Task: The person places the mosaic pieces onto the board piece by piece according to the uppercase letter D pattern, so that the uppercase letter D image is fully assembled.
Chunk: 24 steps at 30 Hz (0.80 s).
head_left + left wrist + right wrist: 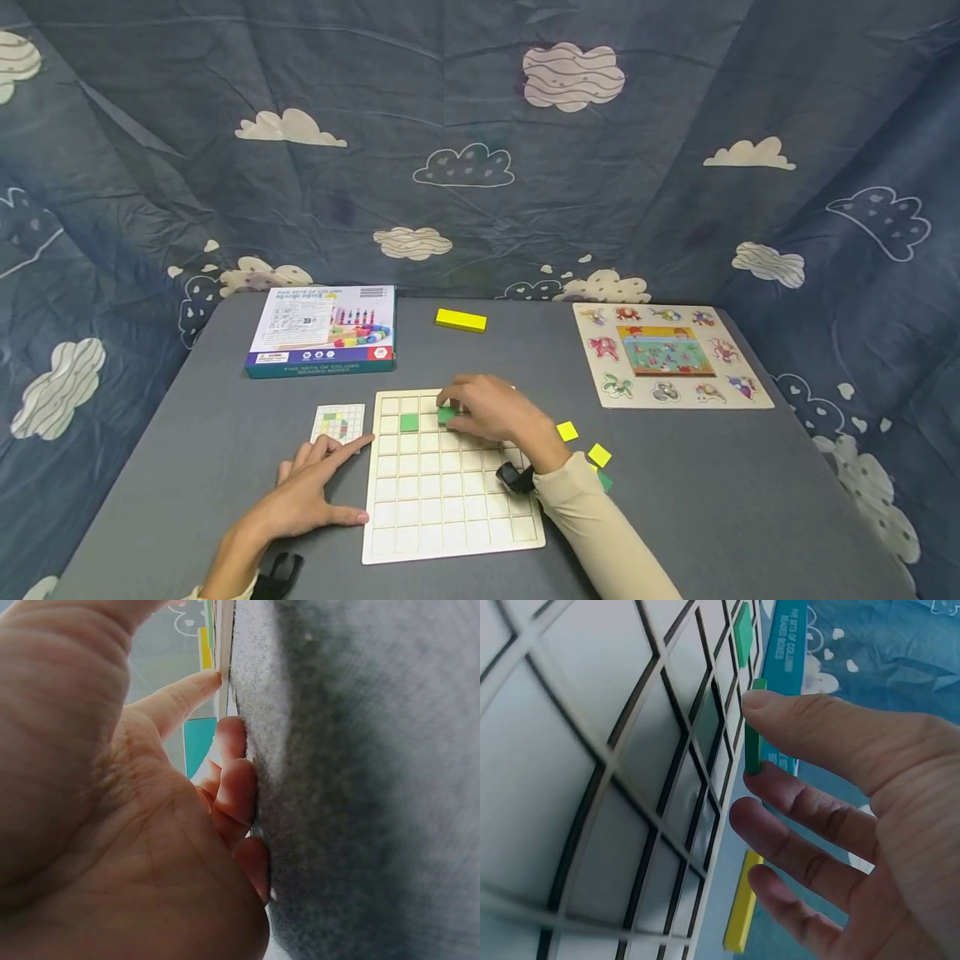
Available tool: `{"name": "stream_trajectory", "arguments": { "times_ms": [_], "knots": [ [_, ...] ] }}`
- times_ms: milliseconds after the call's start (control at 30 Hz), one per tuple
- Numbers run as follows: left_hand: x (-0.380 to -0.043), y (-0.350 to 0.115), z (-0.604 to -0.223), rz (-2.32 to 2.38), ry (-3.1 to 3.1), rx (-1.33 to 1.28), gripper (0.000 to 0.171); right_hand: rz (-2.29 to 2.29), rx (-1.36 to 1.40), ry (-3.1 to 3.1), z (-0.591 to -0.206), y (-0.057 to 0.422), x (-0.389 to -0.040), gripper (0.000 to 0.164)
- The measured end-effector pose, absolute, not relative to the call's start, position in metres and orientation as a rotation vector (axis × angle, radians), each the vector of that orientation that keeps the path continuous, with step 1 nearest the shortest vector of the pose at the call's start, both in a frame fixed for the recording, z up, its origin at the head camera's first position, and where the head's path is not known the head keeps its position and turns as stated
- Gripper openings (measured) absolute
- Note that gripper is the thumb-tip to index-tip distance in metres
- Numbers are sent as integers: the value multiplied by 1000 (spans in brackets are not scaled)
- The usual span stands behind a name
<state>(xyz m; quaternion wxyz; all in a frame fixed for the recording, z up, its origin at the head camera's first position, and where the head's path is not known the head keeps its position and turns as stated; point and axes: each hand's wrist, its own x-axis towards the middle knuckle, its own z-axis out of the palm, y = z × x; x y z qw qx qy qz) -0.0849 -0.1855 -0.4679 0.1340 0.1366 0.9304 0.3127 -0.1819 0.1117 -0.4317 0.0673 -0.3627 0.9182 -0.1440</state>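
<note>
Between thumb and index finger my right hand (487, 408) pinches a green square tile (753, 742), close over the upper part of the white grid board (431, 508). Another green tile (408, 422) lies in a cell of the board's second row, to the left of the held one. My left hand (303, 492) is spread at the board's left edge, with the thumb and index fingertips touching that edge. Its other fingers rest on the table, beside a small pattern card (340, 421) whose lower part they overlap.
Loose yellow tiles (599, 455) and a green tile (605, 482) lie right of the board, partly behind the right forearm. Farther back are a yellow bar (461, 321), a boxed bead set (321, 331) on the left and a picture puzzle board (611, 354) on the right.
</note>
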Motion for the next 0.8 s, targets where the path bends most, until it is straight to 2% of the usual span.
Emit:
{"name": "stream_trajectory", "arguments": {
  "times_ms": [800],
  "knots": [
    [-86,-185,-468,881,2682,380,102,-286,-1136,2750,-438,85,-184,23]
  ]
}}
